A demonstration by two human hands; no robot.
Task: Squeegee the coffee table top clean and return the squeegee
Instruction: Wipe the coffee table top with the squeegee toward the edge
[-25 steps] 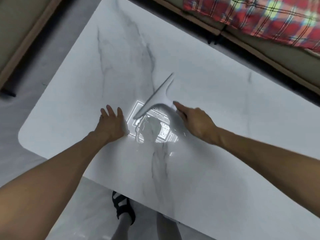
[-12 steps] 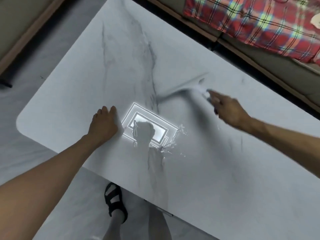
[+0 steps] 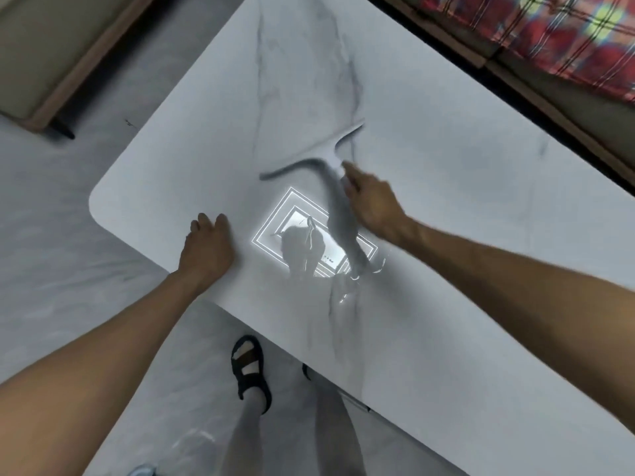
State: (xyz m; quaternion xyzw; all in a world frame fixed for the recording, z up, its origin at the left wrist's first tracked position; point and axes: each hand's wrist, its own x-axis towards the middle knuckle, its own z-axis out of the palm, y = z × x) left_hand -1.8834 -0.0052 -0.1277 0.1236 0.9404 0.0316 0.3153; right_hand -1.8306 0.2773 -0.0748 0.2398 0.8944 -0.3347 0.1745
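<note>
A white marble-patterned coffee table top [image 3: 464, 235] with grey veins fills most of the head view, running diagonally, its rounded corner just beyond the left hand. Pale grey floor [image 3: 68, 286] lies to the left of and below both forearms. A beige sofa base with a wooden edge [image 3: 51, 53] sits far beyond the left hand, past the table's corner. Well beyond the right hand, across a dark gap at the table's far edge, a red plaid blanket [image 3: 549, 32] lies over another seat.

A bright rectangular reflection of a ceiling light [image 3: 312, 235] shines on the table top between the two hands, with a dark silhouette inside it.

The left hand [image 3: 206, 250] rests palm down on the table near its closer edge, fingers together and lying flat on the surface.

The right hand [image 3: 372, 204] is closed around the handle of the squeegee [image 3: 330, 156]. The squeegee is pale and blurred; its long blade extends just beyond the fingertips, across the table top up and to the right, and its dark shadow falls toward the left hand. Whether the blade touches the marble cannot be told through the blur.

Below the left forearm, a foot in a black sandal [image 3: 249, 367] stands on the floor beside the table edge.
</note>
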